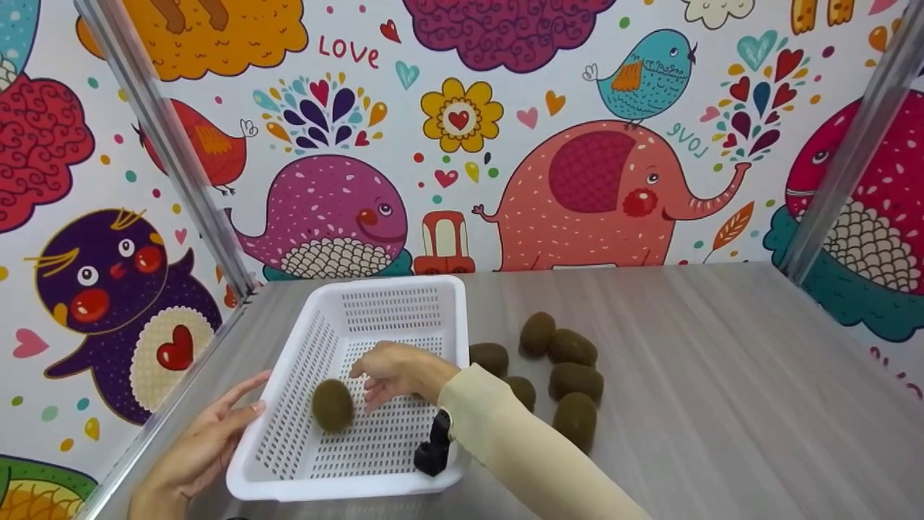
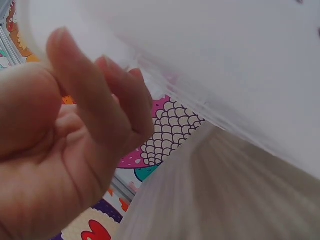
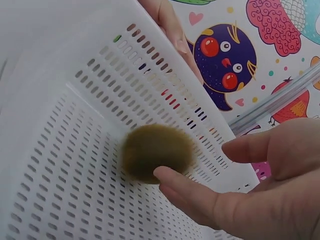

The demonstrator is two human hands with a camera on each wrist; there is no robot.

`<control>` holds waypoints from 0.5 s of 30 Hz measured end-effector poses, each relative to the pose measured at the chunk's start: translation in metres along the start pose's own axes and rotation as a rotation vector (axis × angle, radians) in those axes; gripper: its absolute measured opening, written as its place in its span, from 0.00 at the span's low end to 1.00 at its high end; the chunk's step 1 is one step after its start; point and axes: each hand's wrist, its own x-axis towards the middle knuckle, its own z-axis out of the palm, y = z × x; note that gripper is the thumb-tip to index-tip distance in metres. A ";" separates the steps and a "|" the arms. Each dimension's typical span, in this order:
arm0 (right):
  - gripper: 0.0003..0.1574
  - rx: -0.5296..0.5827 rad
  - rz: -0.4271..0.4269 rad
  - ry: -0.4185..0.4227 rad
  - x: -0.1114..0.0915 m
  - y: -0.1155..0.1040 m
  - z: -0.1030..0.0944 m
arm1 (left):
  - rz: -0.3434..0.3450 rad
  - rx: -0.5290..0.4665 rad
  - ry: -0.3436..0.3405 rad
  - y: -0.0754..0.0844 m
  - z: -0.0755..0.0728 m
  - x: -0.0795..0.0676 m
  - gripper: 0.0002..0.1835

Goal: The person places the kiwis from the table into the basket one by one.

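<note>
A white slotted plastic basket (image 1: 375, 485) stands on the table with a brown kiwi (image 1: 333, 406) in it, near the left wall. My right hand (image 1: 395, 372) reaches into the basket from the right. Its fingers are extended and parted, just beside the kiwi in the head view. In the right wrist view, the right fingertips overlap the edge of the blurred kiwi (image 3: 157, 152), with nothing gripped between thumb and fingers. At the basket's left side, my left hand (image 1: 206, 440) holds the rim, its thumb on top. From the left wrist view, its bent fingers (image 2: 87, 95) lie against the outer wall.
Several kiwis lie on the table right of the basket, among them one at the back (image 1: 538, 334) and one at the front (image 1: 575, 421). A printed cartoon wall (image 1: 462, 173) closes off the back, with metal posts (image 1: 170, 144) at the corners.
</note>
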 end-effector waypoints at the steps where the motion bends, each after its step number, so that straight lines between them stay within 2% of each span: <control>1: 0.33 0.000 0.008 0.012 -0.001 -0.001 0.000 | 0.001 -0.002 -0.002 0.000 0.000 0.000 0.26; 4: 0.39 -0.010 0.011 0.025 -0.006 -0.005 -0.002 | 0.001 -0.010 -0.003 -0.001 0.000 0.000 0.26; 8: 0.39 -0.024 -0.005 0.019 -0.012 -0.010 -0.006 | 0.000 -0.017 -0.011 -0.002 -0.001 0.000 0.26; 15: 0.29 -0.068 -0.038 -0.012 -0.022 -0.016 -0.020 | -0.001 -0.007 -0.017 -0.002 -0.002 0.000 0.26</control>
